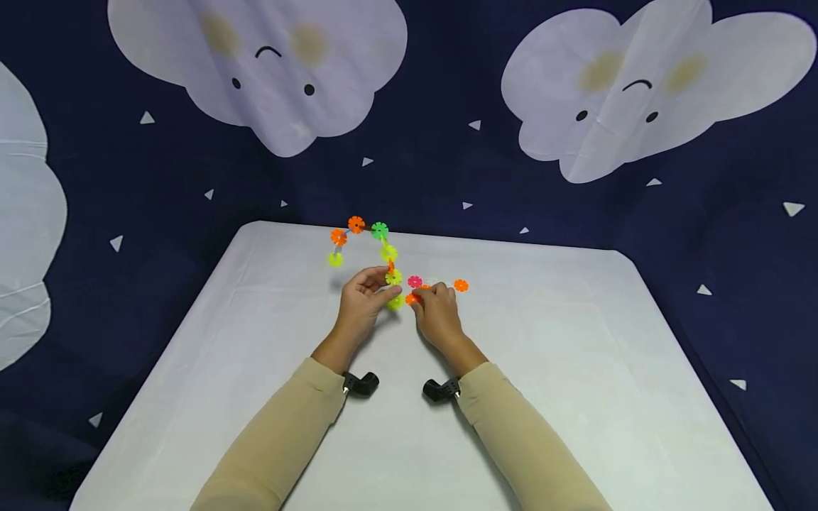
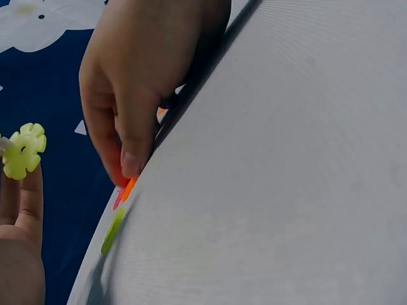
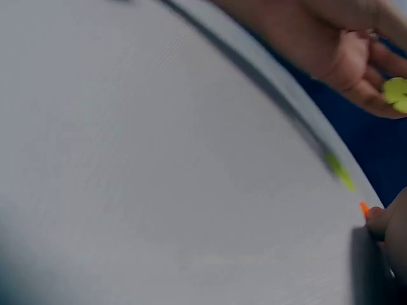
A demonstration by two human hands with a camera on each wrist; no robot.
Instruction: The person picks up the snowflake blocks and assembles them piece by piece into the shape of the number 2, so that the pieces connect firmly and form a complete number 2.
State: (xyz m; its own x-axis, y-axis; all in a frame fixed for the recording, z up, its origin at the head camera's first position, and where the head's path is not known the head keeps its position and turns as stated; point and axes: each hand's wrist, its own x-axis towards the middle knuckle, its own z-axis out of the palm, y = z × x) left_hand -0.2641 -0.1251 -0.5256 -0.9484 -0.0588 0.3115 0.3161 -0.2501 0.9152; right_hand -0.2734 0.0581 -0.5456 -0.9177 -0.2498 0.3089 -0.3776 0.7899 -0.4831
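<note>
My left hand (image 1: 361, 304) grips the lower end of a curved chain of interlocking flower discs (image 1: 389, 253), coloured orange, green and yellow. The chain arcs up and over to the left, above the table. In the left wrist view a yellow disc (image 2: 24, 151) shows at the fingertips of that hand. My right hand (image 1: 439, 318) is down at the tabletop, thumb and fingertips pinching an orange disc (image 1: 412, 299). Between the hands a yellow-green disc (image 2: 112, 232) lies on the table. The right wrist view catches only part of the right hand, beside an orange edge.
Beyond the right hand lie a pink disc (image 1: 415, 282) and another orange disc (image 1: 461, 285). The white table (image 1: 575, 369) reaches back to a dark blue cloth (image 1: 434, 163) with cloud shapes. A black wrist camera (image 1: 441, 390) sits on each wrist.
</note>
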